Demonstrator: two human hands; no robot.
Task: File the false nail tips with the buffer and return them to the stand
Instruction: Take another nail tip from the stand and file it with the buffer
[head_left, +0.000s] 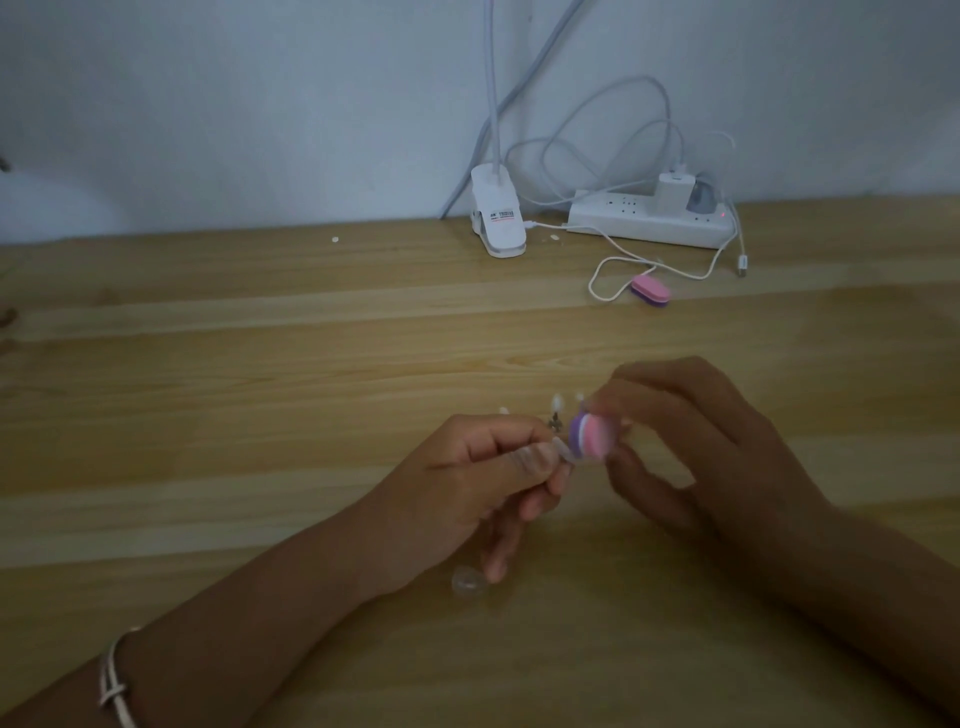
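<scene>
The scene was dim and underexposed, with a cool grey-blue cast on the wall and muted yellow on the wooden tabletop. Light was soft and even, leaving only faint shadows beneath the forearms. The right hand and its buffer were smeared by motion blur. The clear nail tip pinched in the left hand was barely distinguishable. A red indicator glowed on the power strip. The board lines bowed gently.

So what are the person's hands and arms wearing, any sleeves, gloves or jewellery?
No gloves or sleeves in view: the left hand and right hand are bare, and I can make out no rings. The left wrist carries a thin pale bracelet of two strands with a small knot or clasp. The right wrist is bare.
</scene>
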